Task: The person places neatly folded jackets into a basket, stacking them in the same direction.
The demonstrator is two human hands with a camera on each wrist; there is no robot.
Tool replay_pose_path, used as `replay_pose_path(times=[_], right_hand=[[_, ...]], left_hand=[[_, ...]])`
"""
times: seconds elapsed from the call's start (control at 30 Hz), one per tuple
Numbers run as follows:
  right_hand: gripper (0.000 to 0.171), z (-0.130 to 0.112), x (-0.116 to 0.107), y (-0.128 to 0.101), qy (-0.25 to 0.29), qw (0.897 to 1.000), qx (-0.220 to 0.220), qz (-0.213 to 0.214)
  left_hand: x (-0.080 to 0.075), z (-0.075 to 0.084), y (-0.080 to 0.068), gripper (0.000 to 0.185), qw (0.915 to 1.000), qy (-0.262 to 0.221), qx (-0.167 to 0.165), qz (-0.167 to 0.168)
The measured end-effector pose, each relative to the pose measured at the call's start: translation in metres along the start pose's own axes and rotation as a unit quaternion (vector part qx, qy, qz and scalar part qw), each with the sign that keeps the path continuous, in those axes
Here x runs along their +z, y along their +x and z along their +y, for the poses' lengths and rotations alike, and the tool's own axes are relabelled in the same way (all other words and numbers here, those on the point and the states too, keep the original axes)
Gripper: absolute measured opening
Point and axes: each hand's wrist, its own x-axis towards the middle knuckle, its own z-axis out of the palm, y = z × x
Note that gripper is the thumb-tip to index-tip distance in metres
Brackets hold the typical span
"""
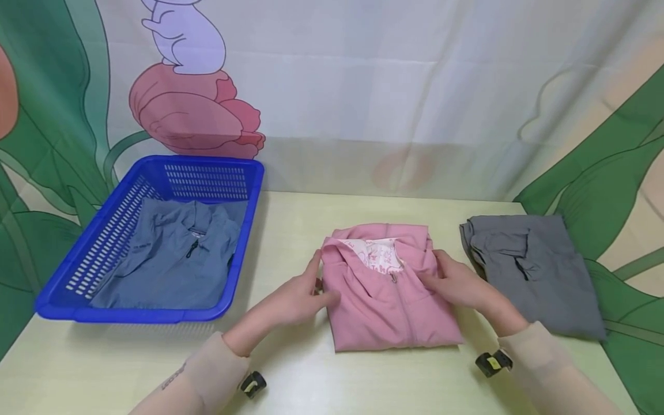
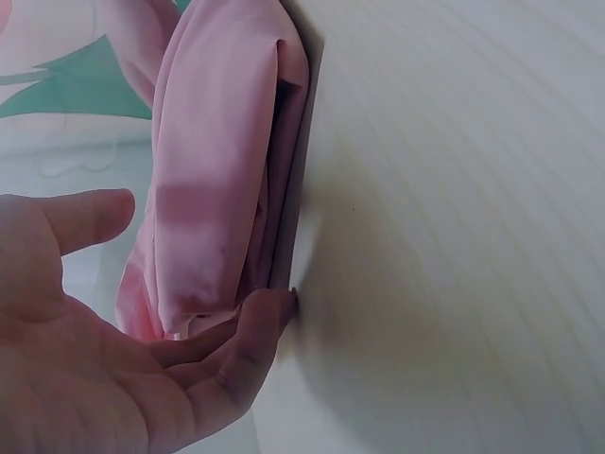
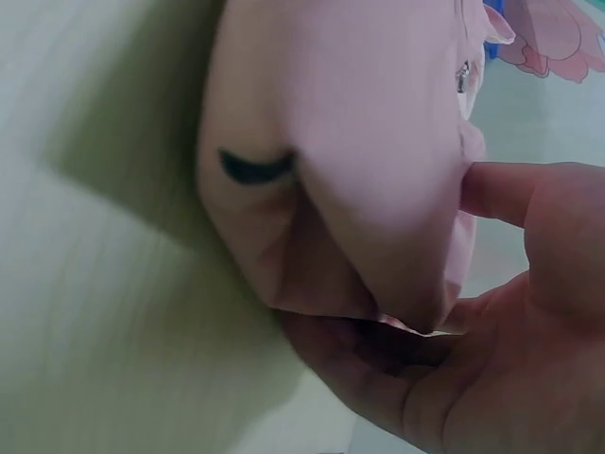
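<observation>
Pink zip garment (image 1: 365, 320): one, folded, on the table (image 1: 311, 383) between left hand (image 1: 298, 297) and right hand (image 1: 459, 281). Likely light, soft, prone to unfolding; best lifted from beneath both side edges. Left: fingers at edge, thumb parted. Right: gripping opposite edge, thumb above. Left of grip: one blue basket (image 1: 145, 315), one blue-grey garment (image 1: 166, 276) inside. Right: one grey garment (image 1: 555, 288), folded.
</observation>
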Motion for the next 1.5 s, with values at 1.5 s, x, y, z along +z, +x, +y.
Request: replay_pose_path(times=[1.5], right_hand=[[0.071,-0.012,0.012,-0.007,0.014,0.999,0.027,0.019]], left_hand=[[-0.004,-0.002,0.01,0.092,0.995,-0.08,-0.021,0.055]])
